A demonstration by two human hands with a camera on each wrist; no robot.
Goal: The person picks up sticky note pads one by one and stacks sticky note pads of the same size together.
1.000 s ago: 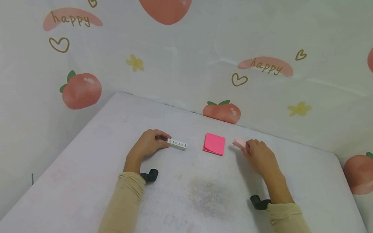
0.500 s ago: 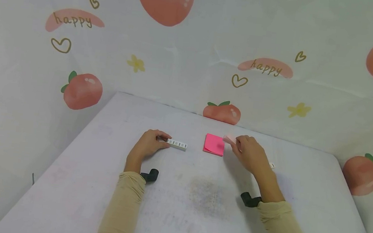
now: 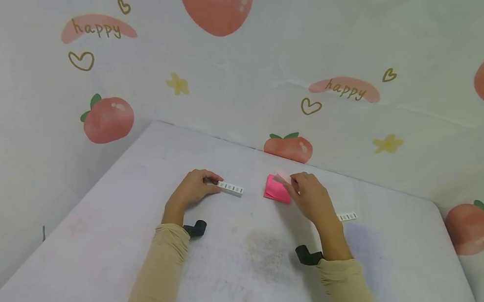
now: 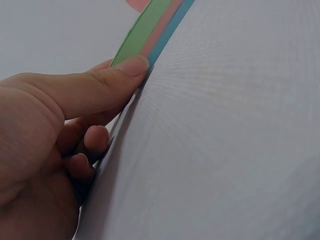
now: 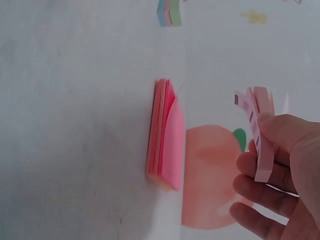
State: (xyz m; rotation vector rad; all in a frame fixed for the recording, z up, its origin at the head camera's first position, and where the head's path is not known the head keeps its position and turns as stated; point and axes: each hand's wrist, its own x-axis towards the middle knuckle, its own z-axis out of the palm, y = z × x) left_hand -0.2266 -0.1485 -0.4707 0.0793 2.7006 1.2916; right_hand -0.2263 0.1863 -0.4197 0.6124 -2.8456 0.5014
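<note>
Right hand [image 3: 309, 200] pinches a pale pink sticky-note pad [image 5: 261, 135] just above the bright pink square pad [image 3: 276, 190], left hand [image 3: 191, 188] pins the striped strip pad [image 3: 230, 187]; dropped crooked, it could slide off.

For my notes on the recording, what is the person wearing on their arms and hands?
Both arms are covered by long beige sleeves bunched at the wrists. A small black device sits at the left wrist and another at the right. The left hand and right hand are bare.

On the counter [image 3: 128, 218], the strip [image 3: 230, 187] lies left of the pad [image 3: 274, 190]; a label [image 3: 347, 216] lies nearer the right edge.
</note>
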